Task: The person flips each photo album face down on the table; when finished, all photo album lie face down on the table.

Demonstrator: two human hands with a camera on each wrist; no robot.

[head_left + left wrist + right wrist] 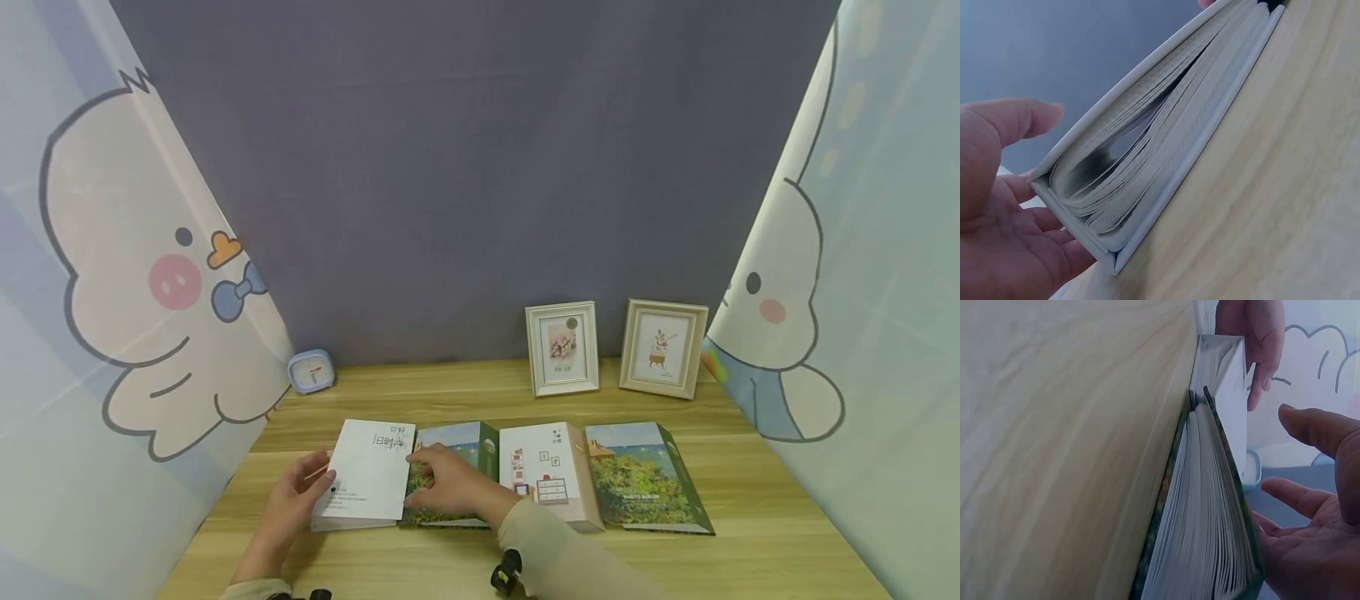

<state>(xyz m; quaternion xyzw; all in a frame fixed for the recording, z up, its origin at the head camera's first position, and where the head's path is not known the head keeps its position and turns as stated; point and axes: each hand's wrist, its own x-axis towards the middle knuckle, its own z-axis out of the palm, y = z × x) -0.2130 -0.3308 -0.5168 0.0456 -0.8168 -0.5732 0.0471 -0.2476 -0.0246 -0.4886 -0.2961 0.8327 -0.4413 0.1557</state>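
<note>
Both hands' fingers lie relaxed, gripping nothing: left hand [294, 493] beside white album [367, 475], right hand [450, 487] on green album [457, 442]; "PHOTO ALBUM" [647, 497] readable.

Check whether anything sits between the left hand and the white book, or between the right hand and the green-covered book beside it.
Nothing visible does. The left hand already touches the outer edge of the white book, and the right hand rests on the green-covered book right next to it.

Beige long sleeves on both arms, perhaps small black wrist-mounted devices.
</note>
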